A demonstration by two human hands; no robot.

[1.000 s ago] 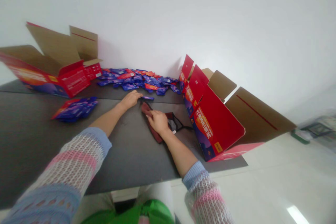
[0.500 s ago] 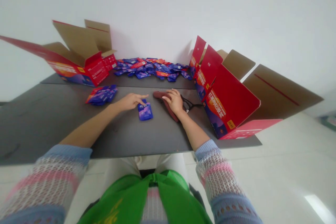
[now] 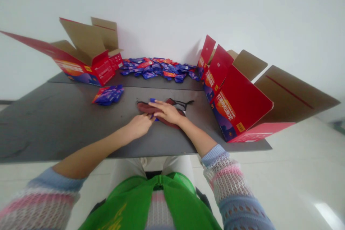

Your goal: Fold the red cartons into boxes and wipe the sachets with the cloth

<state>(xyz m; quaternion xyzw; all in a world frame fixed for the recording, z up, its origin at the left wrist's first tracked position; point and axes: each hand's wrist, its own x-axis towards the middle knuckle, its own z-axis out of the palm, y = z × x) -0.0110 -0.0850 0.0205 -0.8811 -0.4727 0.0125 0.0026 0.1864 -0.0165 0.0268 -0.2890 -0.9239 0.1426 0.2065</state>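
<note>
At the frame's centre, our right hand [image 3: 168, 112] lay open on the brown pad [image 3: 145, 107], a blue packet [image 3: 152, 100] showing at its edges; our left hand [image 3: 139, 126] curled beside them, its grip unclear.

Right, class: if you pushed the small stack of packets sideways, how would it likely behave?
The small stack would probably fan out rather than slide as one block, since its packets overlap with no band visible. It seems unlikely to roll, lying low on the table.
</note>
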